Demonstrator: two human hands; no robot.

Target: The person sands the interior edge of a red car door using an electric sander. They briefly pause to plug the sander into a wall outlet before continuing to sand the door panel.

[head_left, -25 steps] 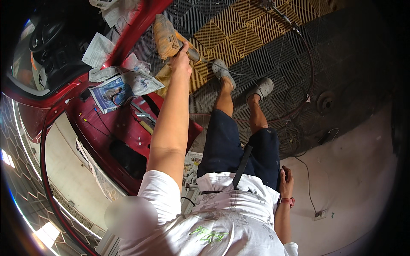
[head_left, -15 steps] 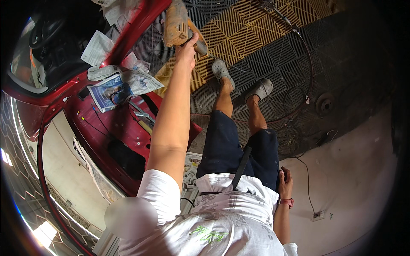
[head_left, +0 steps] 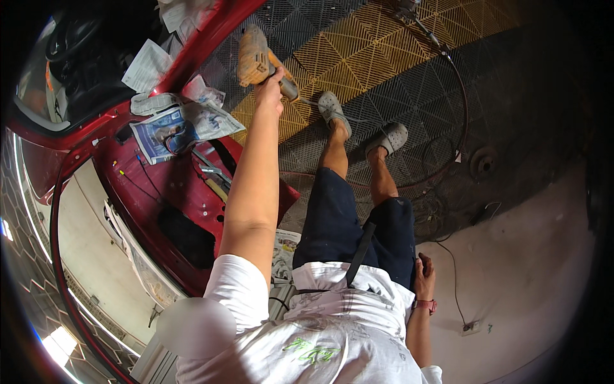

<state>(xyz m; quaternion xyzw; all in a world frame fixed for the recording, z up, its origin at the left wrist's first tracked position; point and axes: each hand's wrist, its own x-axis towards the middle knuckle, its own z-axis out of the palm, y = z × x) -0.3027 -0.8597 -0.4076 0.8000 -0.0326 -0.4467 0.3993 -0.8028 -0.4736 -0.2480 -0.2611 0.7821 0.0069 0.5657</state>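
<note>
My left arm reaches out ahead, and my left hand (head_left: 270, 93) is closed round the handle of a heat gun (head_left: 254, 59). It is a dusty yellow-orange power tool with slots in its rear end and a guard bar beside the grip. A cable leaves the foot of its handle. It hangs over the floor grid, beside the red car body (head_left: 192, 51); its front end points away from me. My right hand (head_left: 425, 276), with a red watch on the wrist, hangs by my right thigh. Its fingers are loosely bent and partly in shadow, and nothing shows in them.
To the left, an open red car door (head_left: 182, 185) shows its bare inner side, with loose wires. Newspaper sheets (head_left: 185, 131) cover part of it. A dark hose (head_left: 465, 96) curves over the black and yellow floor grid (head_left: 358, 51). A round disc (head_left: 484, 163) lies near the right wall (head_left: 511, 256).
My left hand has brought the heat gun slightly closer to me and to the left, tilting it a little. My right hand stays by my thigh.
</note>
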